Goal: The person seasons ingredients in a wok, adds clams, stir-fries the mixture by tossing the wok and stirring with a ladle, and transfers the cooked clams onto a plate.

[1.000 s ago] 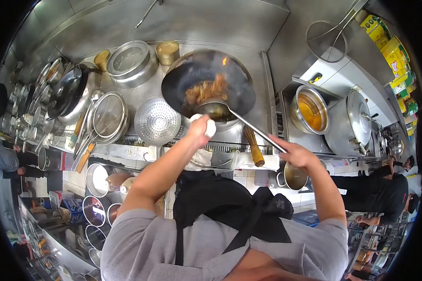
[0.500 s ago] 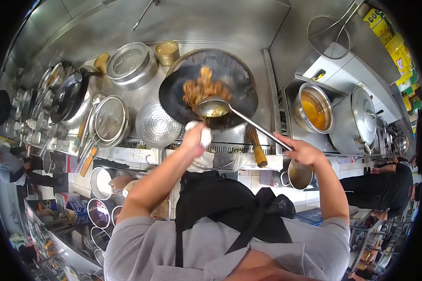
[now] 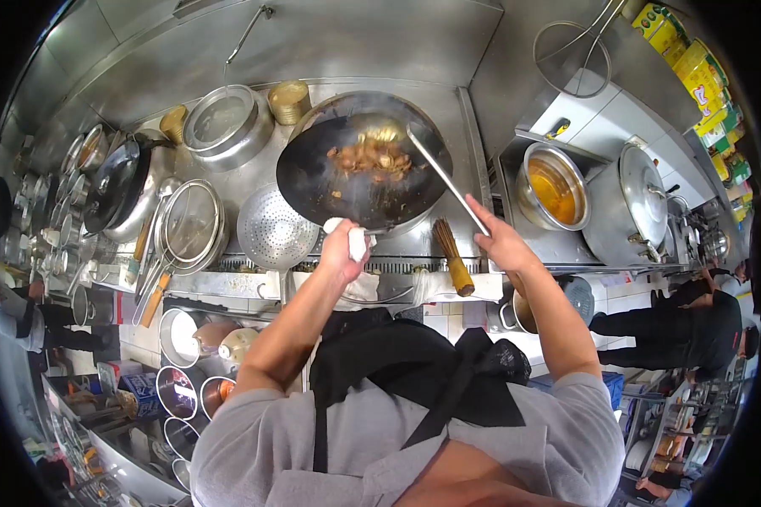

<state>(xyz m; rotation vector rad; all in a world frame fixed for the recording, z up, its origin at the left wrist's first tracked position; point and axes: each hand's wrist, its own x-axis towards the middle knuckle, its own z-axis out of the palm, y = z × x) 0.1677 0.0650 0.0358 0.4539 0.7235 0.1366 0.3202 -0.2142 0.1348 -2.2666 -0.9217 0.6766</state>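
A dark wok (image 3: pixel 313 173) sits tilted over the burner, with brown chunks of food (image 3: pixel 372 160) and some steam in it. My left hand (image 3: pixel 344 252) is closed round a white cloth (image 3: pixel 358 243) at the wok's near edge. In my right hand (image 3: pixel 503 239) is the long metal handle of a ladle (image 3: pixel 444 176), which slants up and left into the wok. The ladle's bowl is blurred and lies at the far side of the food. A bamboo brush (image 3: pixel 455 262) rests on the stove edge between my hands, nearer my right one.
Left of the wok are a perforated strainer (image 3: pixel 277 226), wire sieves (image 3: pixel 193 221), a lidded-looking metal pot (image 3: pixel 221 127) and tin cans (image 3: pixel 289 103). A bowl of orange liquid (image 3: pixel 555 188) and a tall pot (image 3: pixel 626 207) stand right. Several people (image 3: pixel 702 329) are in the background.
The food has dropped and spread lower in the wok. The ladle has moved toward the wok's far side, and my right hand has shifted up and left. My left hand still grips the cloth.
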